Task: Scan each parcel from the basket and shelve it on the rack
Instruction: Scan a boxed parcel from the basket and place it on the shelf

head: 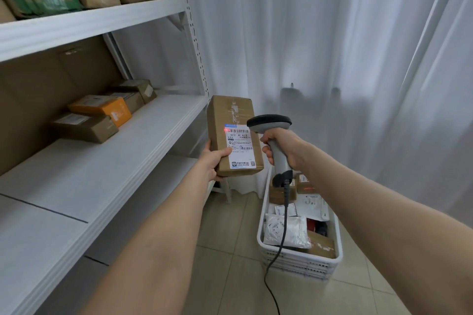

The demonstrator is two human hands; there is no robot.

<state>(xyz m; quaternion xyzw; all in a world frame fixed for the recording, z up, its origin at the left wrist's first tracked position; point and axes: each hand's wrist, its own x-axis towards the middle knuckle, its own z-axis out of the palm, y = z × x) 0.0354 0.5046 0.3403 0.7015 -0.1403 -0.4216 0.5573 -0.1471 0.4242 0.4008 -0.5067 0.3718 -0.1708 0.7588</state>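
The left hand [213,162] grips the cardboard parcel [231,120] by its lower end, upright beside the rack [102,174]; the right hand [280,147] clasps the barcode scanner [270,123], its red line on the label [239,147]; the parcel looks stiff, light, manageable one-handed; the white basket [302,263] below holds small boxes [282,193] and soft mailers [284,231].

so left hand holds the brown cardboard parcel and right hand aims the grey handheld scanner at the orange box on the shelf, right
No: head view shows the grey handheld scanner aimed at the brown cardboard parcel, red line on its label.
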